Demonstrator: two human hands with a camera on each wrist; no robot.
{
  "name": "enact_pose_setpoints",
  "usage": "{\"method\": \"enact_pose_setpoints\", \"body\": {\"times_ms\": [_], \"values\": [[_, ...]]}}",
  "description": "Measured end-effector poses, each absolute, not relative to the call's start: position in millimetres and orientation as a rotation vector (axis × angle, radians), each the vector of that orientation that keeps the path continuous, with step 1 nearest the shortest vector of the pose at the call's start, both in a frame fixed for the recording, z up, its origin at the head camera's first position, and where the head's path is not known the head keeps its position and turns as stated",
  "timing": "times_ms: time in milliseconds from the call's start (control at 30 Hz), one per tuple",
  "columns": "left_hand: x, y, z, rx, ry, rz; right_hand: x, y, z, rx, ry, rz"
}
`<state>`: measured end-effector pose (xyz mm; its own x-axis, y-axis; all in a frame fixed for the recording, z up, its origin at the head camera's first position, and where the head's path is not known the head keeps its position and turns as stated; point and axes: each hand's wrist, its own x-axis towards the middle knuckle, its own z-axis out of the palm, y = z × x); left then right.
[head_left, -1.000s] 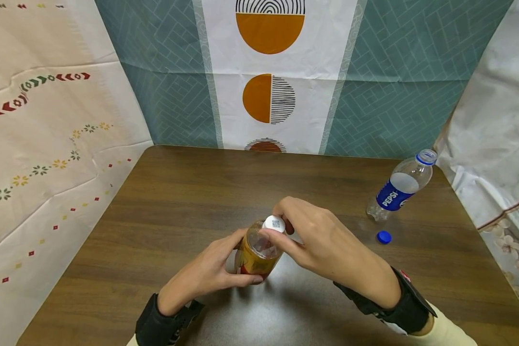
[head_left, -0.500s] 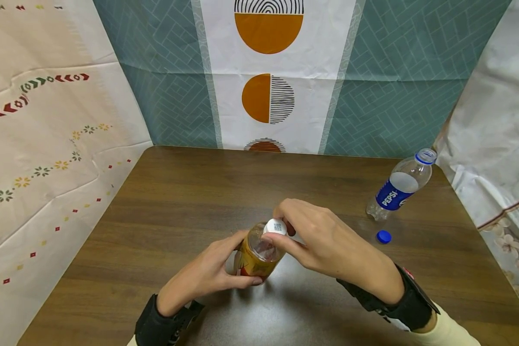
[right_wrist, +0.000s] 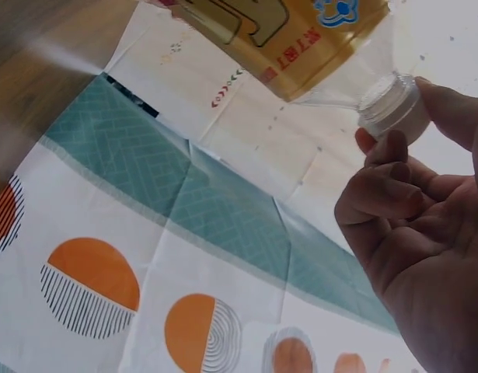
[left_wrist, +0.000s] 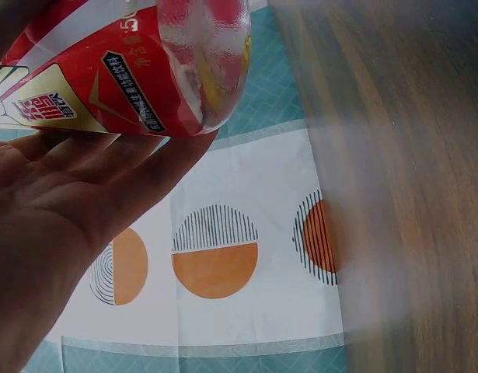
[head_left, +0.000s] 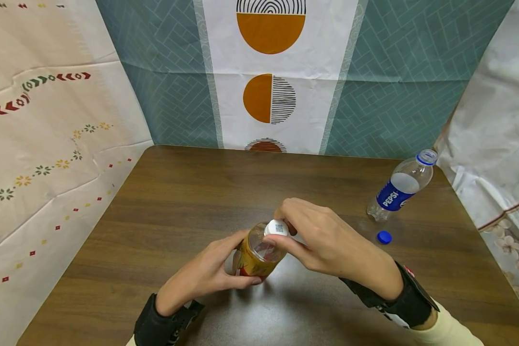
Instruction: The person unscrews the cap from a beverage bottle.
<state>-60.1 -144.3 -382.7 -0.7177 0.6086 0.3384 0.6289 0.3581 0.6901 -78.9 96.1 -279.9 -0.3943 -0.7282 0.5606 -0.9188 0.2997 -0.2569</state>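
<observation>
A clear plastic bottle [head_left: 258, 259] with a gold and red label is held tilted over the table, its neck leaning toward the right. My left hand [head_left: 212, 271] grips its body, the thumb across the near side; in the left wrist view the fingers [left_wrist: 145, 167] lie along the red label. At the neck, my right hand [head_left: 317, 235] pinches the white cap [head_left: 276, 228] between thumb and fingers. The right wrist view shows the cap [right_wrist: 398, 113] on the bottle's mouth, with the other fingers curled beneath it.
An uncapped Pepsi bottle [head_left: 395, 190] with a blue label stands at the right rear of the wooden table [head_left: 199, 192]. A loose blue cap [head_left: 384, 237] lies just in front of it. Patterned cloths [head_left: 168, 72] hang behind and beside the table.
The right hand, cap and bottle neck have shifted very slightly to the right. The left hand's grip looks the same, and the Pepsi bottle and blue cap have stayed put.
</observation>
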Motion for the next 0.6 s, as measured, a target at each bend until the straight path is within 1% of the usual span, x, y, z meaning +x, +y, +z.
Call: {"method": "enact_pose_setpoints", "body": {"times_ms": [367,600], "values": [[-60.0,-145.7,-382.6,-1.245,-2.621,-1.435,-79.2,97.1,-280.1,1.601,-2.141,0.867],[-59.4,-145.8,-384.9,-1.282,-2.610,-1.424,-80.6,99.7,-279.2,1.672,-2.089,0.910]]}}
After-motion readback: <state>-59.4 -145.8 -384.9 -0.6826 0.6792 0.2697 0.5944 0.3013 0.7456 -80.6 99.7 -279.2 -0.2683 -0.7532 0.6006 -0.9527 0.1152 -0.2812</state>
